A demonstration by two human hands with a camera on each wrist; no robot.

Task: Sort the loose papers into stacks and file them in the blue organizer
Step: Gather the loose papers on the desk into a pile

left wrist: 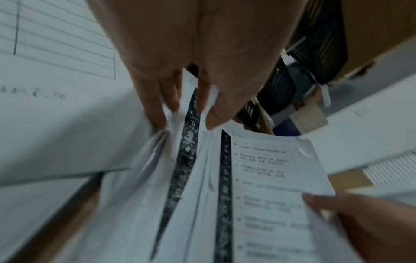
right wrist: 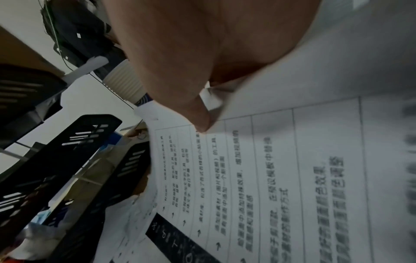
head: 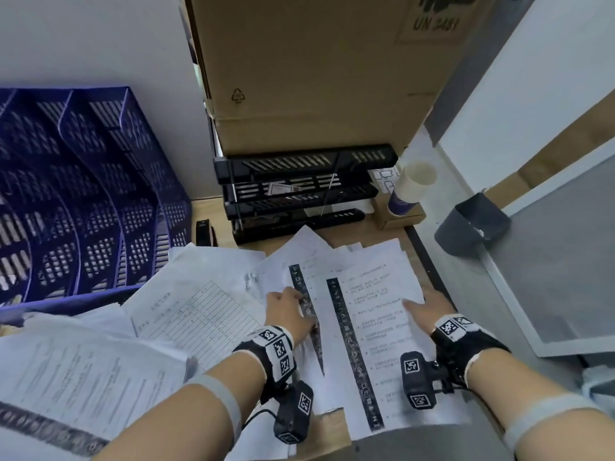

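Observation:
The blue organizer (head: pixel 83 194) stands at the left of the desk, its slots facing me. Loose papers cover the desk in front of it. A printed sheet (head: pixel 376 314) with a dark strip down its left side lies on top. My right hand (head: pixel 414 304) pinches its right edge, the thumb (right wrist: pixel 200 122) on top over a folded corner. My left hand (head: pixel 289 296) grips the sheets just left of it, where a second dark-strip sheet (head: pixel 299 277) shows; in the left wrist view paper passes between the fingers (left wrist: pixel 157 110). A lined form (head: pixel 199 314) and a text pile (head: pixel 83 371) lie further left.
A black stack of letter trays (head: pixel 299 191) sits behind the papers under a big cardboard box (head: pixel 316 78). A paper cup (head: pixel 411 188) stands on a small box at the back right. A grey bin (head: pixel 472 224) hangs beyond the desk's right edge.

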